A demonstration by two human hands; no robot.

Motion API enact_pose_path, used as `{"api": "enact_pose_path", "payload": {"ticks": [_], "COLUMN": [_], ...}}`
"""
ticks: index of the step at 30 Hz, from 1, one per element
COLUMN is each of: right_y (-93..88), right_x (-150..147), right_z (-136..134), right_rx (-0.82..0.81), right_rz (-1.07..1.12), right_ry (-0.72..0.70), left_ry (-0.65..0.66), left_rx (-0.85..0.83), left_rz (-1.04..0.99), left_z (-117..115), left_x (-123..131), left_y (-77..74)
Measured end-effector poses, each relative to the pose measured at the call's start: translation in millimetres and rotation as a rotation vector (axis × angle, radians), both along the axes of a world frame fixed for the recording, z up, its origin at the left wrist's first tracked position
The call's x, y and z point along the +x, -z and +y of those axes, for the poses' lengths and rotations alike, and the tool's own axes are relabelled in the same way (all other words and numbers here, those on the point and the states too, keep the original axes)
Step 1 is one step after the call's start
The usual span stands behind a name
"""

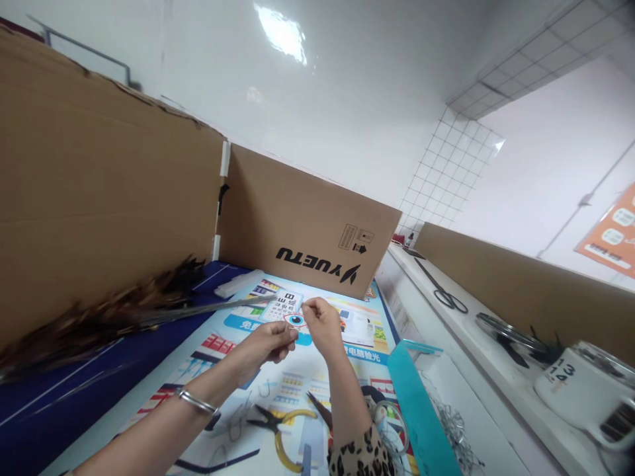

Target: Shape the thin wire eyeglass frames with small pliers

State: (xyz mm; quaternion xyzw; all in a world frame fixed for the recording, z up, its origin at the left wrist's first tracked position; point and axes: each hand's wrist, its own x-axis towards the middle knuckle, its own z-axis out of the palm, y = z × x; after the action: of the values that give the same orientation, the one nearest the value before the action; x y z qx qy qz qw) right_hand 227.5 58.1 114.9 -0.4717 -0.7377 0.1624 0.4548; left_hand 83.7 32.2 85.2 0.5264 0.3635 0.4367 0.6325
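Observation:
My left hand (270,340) and my right hand (322,324) are raised close together over a printed poster (278,383) on the table. Both have their fingers pinched, apparently on a thin wire or thread too fine to make out. A silver bangle (197,400) sits on my left wrist, and a leopard-print sleeve (364,456) covers my right forearm. Yellow-handled pliers (282,426) lie on the poster just below my hands.
Cardboard walls (307,225) enclose the table at the back and left. A feather duster (109,311) lies along the left. To the right are a teal-edged tray (421,403) of wire pieces, scissors (444,291) on a white ledge, and a white mug (585,383).

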Motion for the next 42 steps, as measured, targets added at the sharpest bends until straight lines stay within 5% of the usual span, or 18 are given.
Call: {"api": "enact_pose_path", "payload": {"ticks": [10,26,42], "right_y": [-8.0,-3.2,-3.0], "right_x": [3,2,4], "right_z": [-11,-8,-8], "right_rx": [0.155,0.194,0.215], "right_rz": [-0.231,-0.360,-0.401], "right_ry": [0.032,0.099,0.134], "left_ry": [-0.026,-0.347,-0.342], "left_rx": [0.198,0.473,0.630], "left_rz": [0.176,0.456,0.716], "left_z": [18,24,21], "left_x": [-24,-25,-28], "left_y": [0.8,2.9,-0.8]}}
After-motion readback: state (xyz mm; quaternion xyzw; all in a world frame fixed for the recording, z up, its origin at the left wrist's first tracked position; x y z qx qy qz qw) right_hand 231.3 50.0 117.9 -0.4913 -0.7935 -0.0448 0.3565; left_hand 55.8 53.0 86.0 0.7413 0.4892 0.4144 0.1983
